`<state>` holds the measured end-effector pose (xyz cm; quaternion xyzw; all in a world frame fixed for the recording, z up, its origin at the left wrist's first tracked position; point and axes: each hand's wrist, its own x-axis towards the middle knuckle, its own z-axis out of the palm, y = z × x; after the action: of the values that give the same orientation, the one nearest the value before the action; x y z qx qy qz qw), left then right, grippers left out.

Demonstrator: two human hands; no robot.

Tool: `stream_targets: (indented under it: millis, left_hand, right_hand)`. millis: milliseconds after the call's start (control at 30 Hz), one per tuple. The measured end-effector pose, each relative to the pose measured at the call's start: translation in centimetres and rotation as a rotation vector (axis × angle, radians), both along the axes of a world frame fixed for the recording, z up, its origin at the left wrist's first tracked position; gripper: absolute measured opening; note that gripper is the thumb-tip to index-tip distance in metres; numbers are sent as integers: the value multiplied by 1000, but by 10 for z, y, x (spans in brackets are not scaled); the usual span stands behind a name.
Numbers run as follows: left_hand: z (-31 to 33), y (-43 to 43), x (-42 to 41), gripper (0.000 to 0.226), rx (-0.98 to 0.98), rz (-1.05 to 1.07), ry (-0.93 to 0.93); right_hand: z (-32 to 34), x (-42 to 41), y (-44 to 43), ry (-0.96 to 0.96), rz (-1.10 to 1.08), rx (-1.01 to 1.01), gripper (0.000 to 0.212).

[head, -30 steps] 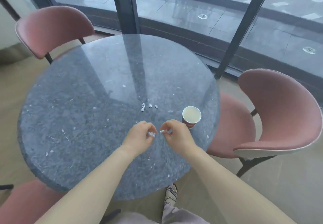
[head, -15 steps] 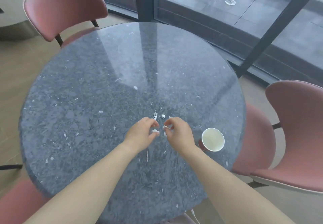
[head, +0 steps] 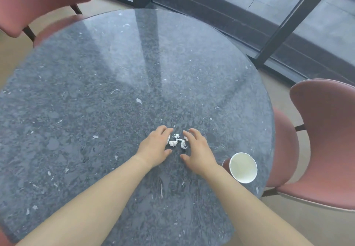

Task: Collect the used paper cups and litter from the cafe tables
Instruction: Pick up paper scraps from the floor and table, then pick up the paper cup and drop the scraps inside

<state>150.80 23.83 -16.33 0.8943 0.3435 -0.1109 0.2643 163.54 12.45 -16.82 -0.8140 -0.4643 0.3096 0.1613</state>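
Scraps of white paper litter [head: 177,141] lie mid-bench between left hand [head: 155,147] and right hand [head: 197,149], both open with empty grip; cup them inward, pinch all together, then drop into paper cup [head: 243,167] near right

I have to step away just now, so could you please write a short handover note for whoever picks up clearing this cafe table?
Left hand: open, cupped on the table, holding nothing.
Right hand: open, cupped opposite it, holding nothing.
White paper scraps: a small loose pile on the round stone table, lying between the two hands.
Paper cup: upright near the table's right edge, beside the right forearm, looks empty.
Done: scraps bunched into one spot.
Left: scoop up the scraps, probably drop them into the cup, and carry the cup away.
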Motion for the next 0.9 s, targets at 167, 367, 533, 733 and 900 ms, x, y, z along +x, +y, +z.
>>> stream_targets:
  millis: [167, 367, 533, 733, 900]
  left_hand:
    - [-10, 6, 11, 49, -18, -8, -58]
    - [-18, 10, 6, 20, -73, 45, -126]
    - [-15, 8, -1, 17, -92, 58, -117]
    - [-5, 12, 3, 15, -65, 87, -163]
    - [-2, 16, 24, 23, 5, 78, -146]
  right_hand:
    - [-5, 3, 14, -53, -9, 36, 60]
    - [-6, -3, 30, -23, 42, 44, 34]
    - [-6, -13, 29, 18, 29, 4, 14]
    - [4, -5, 16, 30, -83, 38, 14]
    - [24, 6, 4, 3, -193, 158, 18]
